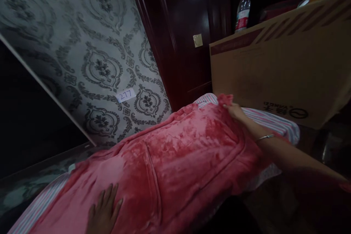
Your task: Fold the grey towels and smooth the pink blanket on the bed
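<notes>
A pink-red plush garment (181, 146), perhaps a robe or pyjama top, lies spread over a striped cloth surface (265, 119) that looks like an ironing board. Flat on its near left part rests my left hand (103, 208), fingers spread. At the far right end, my right hand (234, 110) pinches a bunched corner of the same fabric and lifts it slightly. A silver bracelet (265, 137) circles my right wrist. The lower edge of the garment hangs over the near side, and its underside is hidden.
Behind the right end stands a large cardboard box (279, 65), with a red-capped plastic bottle (242, 12) at its back edge. A dark red wooden door (183, 7) and patterned wallpaper (101, 67) bearing a paper label (126, 95) rise behind. A dark panel (33, 109) stands left.
</notes>
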